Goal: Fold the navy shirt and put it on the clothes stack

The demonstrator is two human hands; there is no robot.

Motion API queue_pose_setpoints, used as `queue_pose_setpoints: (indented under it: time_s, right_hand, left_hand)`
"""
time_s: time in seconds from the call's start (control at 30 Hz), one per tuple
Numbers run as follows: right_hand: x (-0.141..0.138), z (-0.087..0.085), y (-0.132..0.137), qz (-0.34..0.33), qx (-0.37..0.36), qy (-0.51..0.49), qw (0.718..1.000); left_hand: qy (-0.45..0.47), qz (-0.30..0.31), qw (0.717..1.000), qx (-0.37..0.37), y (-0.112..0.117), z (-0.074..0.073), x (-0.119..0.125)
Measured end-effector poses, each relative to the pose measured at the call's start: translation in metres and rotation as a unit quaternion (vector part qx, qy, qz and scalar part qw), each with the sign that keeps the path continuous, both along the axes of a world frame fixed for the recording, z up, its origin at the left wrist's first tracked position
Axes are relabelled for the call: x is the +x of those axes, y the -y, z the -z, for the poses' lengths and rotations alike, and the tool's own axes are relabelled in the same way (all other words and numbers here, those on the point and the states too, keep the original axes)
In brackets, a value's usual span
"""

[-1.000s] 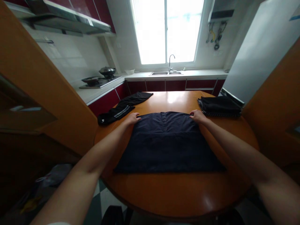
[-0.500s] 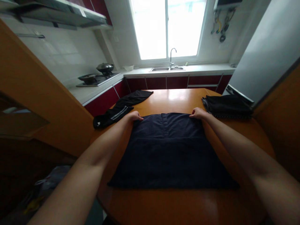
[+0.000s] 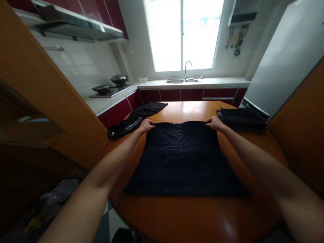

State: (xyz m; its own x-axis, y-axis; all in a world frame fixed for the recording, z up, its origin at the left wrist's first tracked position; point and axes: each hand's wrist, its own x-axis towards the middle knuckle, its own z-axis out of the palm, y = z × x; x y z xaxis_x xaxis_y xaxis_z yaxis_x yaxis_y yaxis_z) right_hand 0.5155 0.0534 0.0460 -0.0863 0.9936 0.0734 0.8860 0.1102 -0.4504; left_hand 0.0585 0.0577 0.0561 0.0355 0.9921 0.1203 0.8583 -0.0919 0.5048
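Observation:
A dark navy garment (image 3: 186,162) lies spread on the wooden table, narrower at its far edge and wider toward me. Pinched in the fingers of my left hand (image 3: 146,126) is its far left corner. My right hand (image 3: 214,123) grips the far right corner in the same way. Between the hands the far edge dips slightly in the middle, and creases run down from it. Beyond my left hand is a crumpled black garment with pale stripes (image 3: 133,124). A folded black cloth stack (image 3: 243,118) sits to the right of my right hand.
The rounded wooden table (image 3: 187,216) stands before me. Behind it are a counter with a sink (image 3: 174,81) and a stove (image 3: 111,91) with two pans. An orange-brown wooden panel (image 3: 50,91) rises at left, and a pale fridge (image 3: 278,57) at right.
The camera view has tilted up a little. The garment's far edge now sags in the middle and its centre seam shows less. Both hands keep their hold on the corners.

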Motion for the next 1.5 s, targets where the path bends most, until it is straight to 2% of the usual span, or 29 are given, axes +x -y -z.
queue_pose_setpoints:
  time_s: [0.17, 0.3, 0.37, 0.47, 0.6, 0.67, 0.73, 0.97, 1.13, 1.23, 1.3, 1.5]
  right_hand:
    - [0.012, -0.026, 0.054, -0.061, 0.107, -0.042, 0.991]
    - [0.022, -0.026, 0.124, -0.090, 0.160, -0.074, 0.980]
    - [0.028, -0.016, 0.162, -0.129, 0.184, -0.092, 0.970]
    - [0.038, 0.013, 0.213, -0.207, 0.218, -0.082, 0.950]
    - [0.048, 0.051, 0.252, -0.267, 0.231, -0.014, 0.935]
    - [0.050, 0.060, 0.259, -0.279, 0.233, 0.007, 0.932]
    - [0.051, 0.060, 0.260, -0.276, 0.242, 0.013, 0.930]
    - [0.059, 0.035, 0.267, -0.272, 0.277, 0.023, 0.921]
    - [0.060, 0.044, 0.280, -0.310, 0.265, 0.079, 0.910]
    - [0.054, 0.052, 0.282, -0.306, 0.276, 0.110, 0.904]
    - [0.049, 0.052, 0.283, -0.293, 0.286, 0.133, 0.902]
    - [0.016, 0.040, 0.298, -0.303, 0.290, 0.149, 0.895]
  left_hand:
    - [0.028, 0.025, 0.994, 0.100, 0.057, -0.022, -0.007]
    - [0.052, 0.067, 0.979, 0.187, 0.120, -0.025, -0.019]
    - [0.057, 0.119, 0.966, 0.223, 0.155, -0.018, -0.027]
    - [0.026, 0.188, 0.953, 0.235, 0.207, 0.004, -0.041]
    - [-0.049, 0.234, 0.943, 0.233, 0.253, 0.036, -0.053]
    - [-0.078, 0.247, 0.938, 0.232, 0.264, 0.045, -0.054]
    - [-0.094, 0.252, 0.934, 0.235, 0.269, 0.046, -0.053]
    - [-0.087, 0.232, 0.929, 0.275, 0.279, 0.022, -0.049]
    - [-0.133, 0.261, 0.923, 0.249, 0.293, 0.032, -0.050]
    - [-0.172, 0.261, 0.923, 0.225, 0.295, 0.037, -0.048]
    - [-0.201, 0.257, 0.921, 0.212, 0.295, 0.035, -0.046]
    - [-0.246, 0.281, 0.904, 0.210, 0.299, 0.022, -0.026]
